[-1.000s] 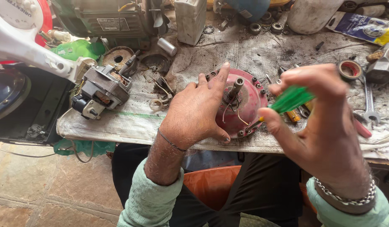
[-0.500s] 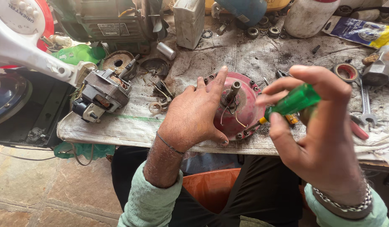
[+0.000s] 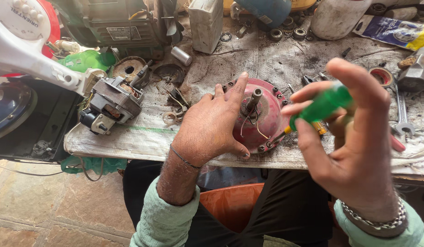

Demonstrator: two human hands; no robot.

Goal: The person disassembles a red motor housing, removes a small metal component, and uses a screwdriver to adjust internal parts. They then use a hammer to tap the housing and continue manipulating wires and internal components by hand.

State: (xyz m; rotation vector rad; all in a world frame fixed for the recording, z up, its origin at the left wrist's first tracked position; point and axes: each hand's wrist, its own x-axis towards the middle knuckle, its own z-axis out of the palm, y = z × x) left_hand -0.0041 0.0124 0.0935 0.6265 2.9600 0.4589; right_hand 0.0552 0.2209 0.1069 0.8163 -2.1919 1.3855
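From the head camera, I press my left hand (image 3: 211, 126) flat and spread on the red motor housing (image 3: 260, 116), fingers fanned over its left side and thumb hooked at its near rim, so it can't turn on the cloth. My right hand (image 3: 354, 137) pinches the green-handled screwdriver (image 3: 319, 107) between thumb and fingertips, with the tip angled down to a screw at the near right rim of the housing. To do this well, I judge I should seat the tip squarely in the screw head, push along the shaft, and turn slowly while my left hand bears down.

The housing lies under my left hand and just left of my right, its shaft and loose wires between them. A spanner (image 3: 401, 112) lies beyond my right hand; a small grey motor (image 3: 110, 105) sits well left of my left.
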